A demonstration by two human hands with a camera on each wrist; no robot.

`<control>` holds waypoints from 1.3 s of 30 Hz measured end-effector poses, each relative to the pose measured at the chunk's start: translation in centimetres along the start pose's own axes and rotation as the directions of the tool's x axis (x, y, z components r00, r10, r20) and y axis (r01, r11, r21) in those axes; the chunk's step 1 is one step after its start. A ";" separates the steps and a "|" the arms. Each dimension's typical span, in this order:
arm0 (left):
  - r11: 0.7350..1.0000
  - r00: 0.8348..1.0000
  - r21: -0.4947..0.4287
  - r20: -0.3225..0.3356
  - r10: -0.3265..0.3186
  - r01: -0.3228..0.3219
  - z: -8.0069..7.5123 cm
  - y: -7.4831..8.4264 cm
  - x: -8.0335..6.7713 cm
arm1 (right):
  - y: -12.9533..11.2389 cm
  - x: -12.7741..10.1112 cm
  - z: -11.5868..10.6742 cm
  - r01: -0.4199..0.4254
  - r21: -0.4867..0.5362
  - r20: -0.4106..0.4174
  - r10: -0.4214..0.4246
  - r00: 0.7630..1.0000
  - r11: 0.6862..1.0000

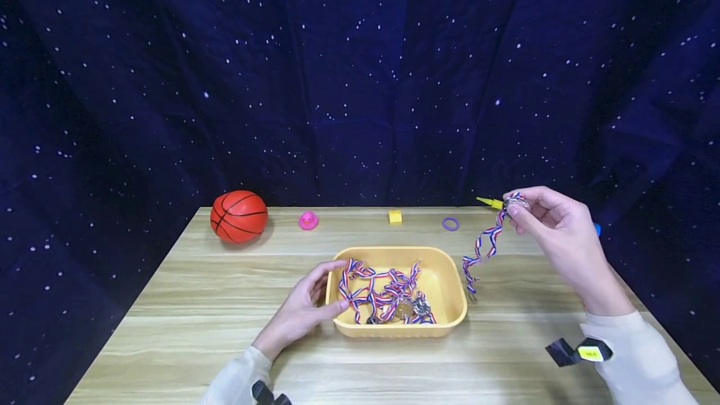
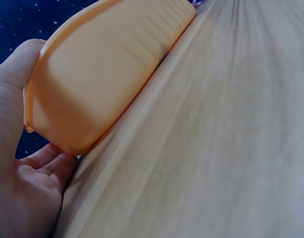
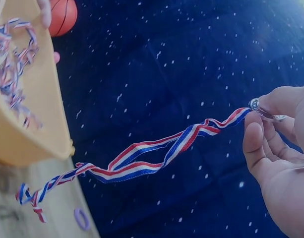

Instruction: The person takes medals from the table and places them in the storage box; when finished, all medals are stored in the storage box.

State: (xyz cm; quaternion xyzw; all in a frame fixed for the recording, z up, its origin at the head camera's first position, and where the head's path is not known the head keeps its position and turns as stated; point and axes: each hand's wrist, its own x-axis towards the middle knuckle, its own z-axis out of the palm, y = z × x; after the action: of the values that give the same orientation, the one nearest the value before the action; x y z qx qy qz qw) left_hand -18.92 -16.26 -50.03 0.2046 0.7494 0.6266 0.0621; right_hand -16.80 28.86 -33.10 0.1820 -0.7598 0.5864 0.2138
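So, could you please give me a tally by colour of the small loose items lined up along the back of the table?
Orange: 1, the basketball
Pink: 1, the rubber duck
Yellow: 2, the brick and the peg behind the right hand
Purple: 1, the ring
Total: 5

Back edge of the wooden table (image 1: 225, 305) has a little lineup going: a small orange basketball (image 1: 239, 216) at the far left, then a pink rubber duck (image 1: 307, 220), a yellow toy brick (image 1: 395, 217) and a purple ring (image 1: 450, 224) spaced out toward the right. Behind it all hangs a dark blue starry backdrop (image 1: 360, 80), speckled with white dots and draped in folds.
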 end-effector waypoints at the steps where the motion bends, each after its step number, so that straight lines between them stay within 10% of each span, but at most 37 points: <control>1: 1.000 1.000 0.003 -0.001 -0.001 0.001 0.0 0.0 0.0 | -0.3 0.3 0.2 0.007 0.002 0.002 -0.007 1.000 1.000; 20: 1.000 1.000 0.000 0.010 0.028 -0.028 0.0 -0.1 0.1 | -2.8 3.1 5.2 0.108 0.079 0.085 -0.115 0.990 0.991; 39: 1.000 1.000 0.021 -0.004 -0.007 0.007 -0.1 -0.2 0.0 | 2.9 -0.1 7.9 -0.121 -0.105 0.305 0.147 0.941 0.987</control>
State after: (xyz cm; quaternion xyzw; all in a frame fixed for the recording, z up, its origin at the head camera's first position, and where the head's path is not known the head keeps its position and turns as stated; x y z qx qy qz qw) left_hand -19.00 -16.40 -50.21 0.2013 0.7569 0.6188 0.0609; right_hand -19.19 21.93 -37.26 0.2109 -0.8187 0.5309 0.0584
